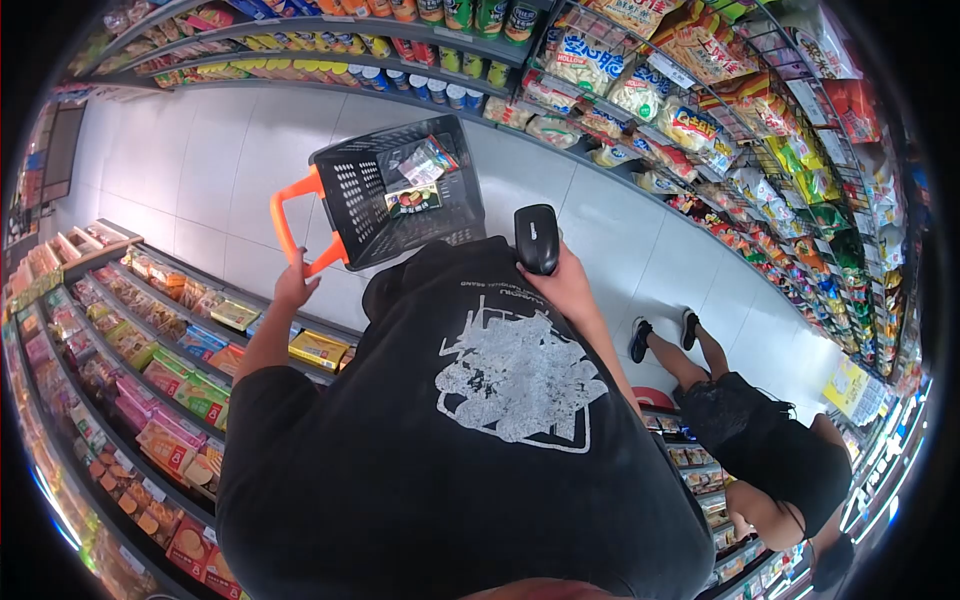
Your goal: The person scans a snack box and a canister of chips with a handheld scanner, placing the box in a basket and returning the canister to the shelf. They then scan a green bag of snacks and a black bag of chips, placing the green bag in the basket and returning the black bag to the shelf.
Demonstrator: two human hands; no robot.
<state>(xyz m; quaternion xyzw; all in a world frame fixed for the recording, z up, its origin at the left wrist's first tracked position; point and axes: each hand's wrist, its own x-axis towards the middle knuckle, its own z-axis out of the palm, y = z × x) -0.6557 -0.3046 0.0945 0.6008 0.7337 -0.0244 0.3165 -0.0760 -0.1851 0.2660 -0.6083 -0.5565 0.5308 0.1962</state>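
My left hand [295, 286] is closed around the orange handle [287, 222] of a black plastic shopping basket [462, 205]. The basket is ahead of my body, with its perforated wall showing. Inside lie a clear and white plastic packet [425, 160] and a dark package with a food picture [414, 199]. Close to my waist, my right hand [566, 282] grips a black, smooth, rounded device that looks like a handheld scanner [537, 240]. Its underside and some of my fingers are hidden.
Shelves of packaged snacks [185, 370] run along my left. Canned goods [440, 92] line the far shelf, and bagged snacks [690, 125] hang at the right. Another person in black [765, 430] stands to my right on the pale tiled floor [590, 235].
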